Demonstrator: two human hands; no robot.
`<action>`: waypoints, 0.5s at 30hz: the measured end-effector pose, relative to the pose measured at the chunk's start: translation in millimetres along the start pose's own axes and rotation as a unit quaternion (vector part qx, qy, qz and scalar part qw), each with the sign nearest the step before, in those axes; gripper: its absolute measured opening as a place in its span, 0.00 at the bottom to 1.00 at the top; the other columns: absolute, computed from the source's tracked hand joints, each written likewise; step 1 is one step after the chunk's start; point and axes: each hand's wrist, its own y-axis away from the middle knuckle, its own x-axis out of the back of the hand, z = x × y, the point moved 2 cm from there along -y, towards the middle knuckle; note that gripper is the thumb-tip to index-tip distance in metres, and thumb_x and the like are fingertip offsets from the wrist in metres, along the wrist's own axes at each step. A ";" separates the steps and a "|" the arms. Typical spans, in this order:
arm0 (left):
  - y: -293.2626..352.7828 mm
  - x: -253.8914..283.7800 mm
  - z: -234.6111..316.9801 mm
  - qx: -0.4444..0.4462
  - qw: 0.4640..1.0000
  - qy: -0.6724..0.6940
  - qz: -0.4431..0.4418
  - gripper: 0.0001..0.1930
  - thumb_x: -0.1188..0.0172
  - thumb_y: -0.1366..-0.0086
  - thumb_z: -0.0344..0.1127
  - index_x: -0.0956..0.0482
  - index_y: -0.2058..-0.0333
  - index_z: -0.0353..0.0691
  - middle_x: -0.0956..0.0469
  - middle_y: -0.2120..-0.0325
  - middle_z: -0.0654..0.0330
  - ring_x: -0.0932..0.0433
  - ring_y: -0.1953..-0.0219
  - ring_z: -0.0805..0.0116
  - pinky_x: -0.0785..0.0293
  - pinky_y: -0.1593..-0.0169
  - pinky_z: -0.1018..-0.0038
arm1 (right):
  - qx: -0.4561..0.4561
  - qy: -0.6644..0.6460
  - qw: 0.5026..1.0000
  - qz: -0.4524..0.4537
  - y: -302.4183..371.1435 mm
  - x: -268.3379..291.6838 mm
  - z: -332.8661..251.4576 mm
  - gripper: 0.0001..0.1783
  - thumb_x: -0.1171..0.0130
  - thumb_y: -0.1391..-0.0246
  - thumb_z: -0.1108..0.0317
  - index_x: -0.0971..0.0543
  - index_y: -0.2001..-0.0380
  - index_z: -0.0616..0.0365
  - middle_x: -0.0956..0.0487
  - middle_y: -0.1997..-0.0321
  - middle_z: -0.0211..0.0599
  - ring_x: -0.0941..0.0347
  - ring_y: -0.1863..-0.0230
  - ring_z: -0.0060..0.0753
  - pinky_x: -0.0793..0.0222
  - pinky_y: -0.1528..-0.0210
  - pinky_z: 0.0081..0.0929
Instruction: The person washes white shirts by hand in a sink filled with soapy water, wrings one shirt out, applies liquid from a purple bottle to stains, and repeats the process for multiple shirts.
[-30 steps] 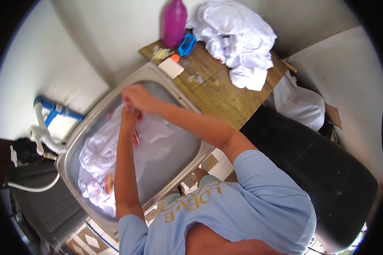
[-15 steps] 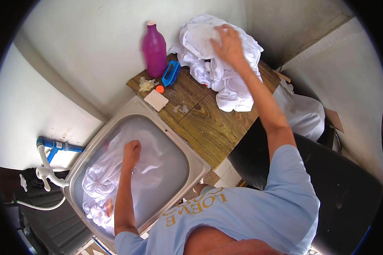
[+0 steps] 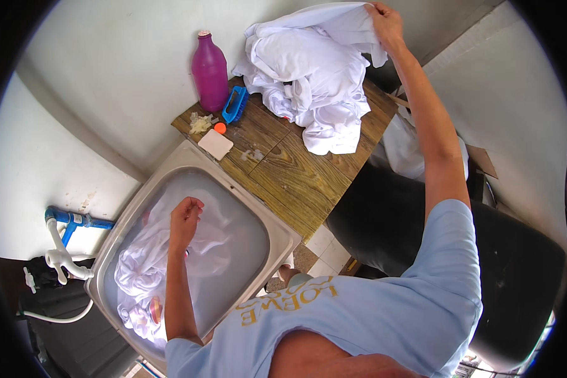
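On the heap of white clothes (image 3: 302, 69), my right hand (image 3: 385, 26) pinches the edge of a white garment (image 3: 334, 17) and holds it raised at the far right of the heap. My left hand (image 3: 184, 223) hovers over the sink (image 3: 282, 247), its fingers loosely curled with nothing visible in them. Below it, more white clothes (image 3: 142, 268) lie soaking in cloudy water, partly under the surface. A pinkish-orange oval item (image 3: 155, 309) rests on the wet cloth near my left forearm.
A purple bottle (image 3: 210, 72), a blue scrub brush (image 3: 235, 104), an orange cap (image 3: 220, 128) and a pale soap bar (image 3: 215, 144) stand on the wooden top (image 3: 296, 179). A white tap (image 3: 63, 259) on blue pipe is left of the sink. A black surface (image 3: 435, 233) lies right.
My right hand has moved right and farther away, lifting the garment's edge off the heap. My left hand has loosened slightly from a fist over the water. The whole view has shifted a little.
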 end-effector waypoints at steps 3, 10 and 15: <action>-0.2 -7.2 4.6 -0.041 0.999 -0.010 -0.027 0.06 0.53 0.39 0.24 0.26 0.69 0.35 0.28 0.76 0.65 0.31 0.73 0.78 0.33 0.68 0.80 | 0.027 -0.012 0.999 0.027 4.2 20.3 -42.9 0.17 0.46 0.45 0.60 0.22 0.62 0.64 0.21 0.69 0.44 0.28 0.67 0.31 0.32 0.62 0.31; -9.1 -21.9 31.6 -0.150 0.984 -0.045 -0.091 0.03 0.49 0.38 0.25 0.26 0.68 0.34 0.28 0.77 0.61 0.31 0.74 0.76 0.35 0.69 0.79 | 0.081 0.036 0.996 0.009 -26.2 37.2 -109.0 0.15 0.46 0.45 0.62 0.21 0.64 0.64 0.21 0.71 0.42 0.28 0.68 0.33 0.33 0.63 0.32; -25.4 -39.0 60.1 -0.200 0.973 -0.045 -0.106 0.03 0.47 0.38 0.27 0.27 0.67 0.34 0.26 0.73 0.58 0.30 0.74 0.73 0.33 0.69 0.77 | 0.088 0.040 0.995 0.021 -45.2 52.3 -149.0 0.15 0.45 0.47 0.62 0.21 0.64 0.64 0.21 0.71 0.42 0.27 0.67 0.33 0.32 0.62 0.31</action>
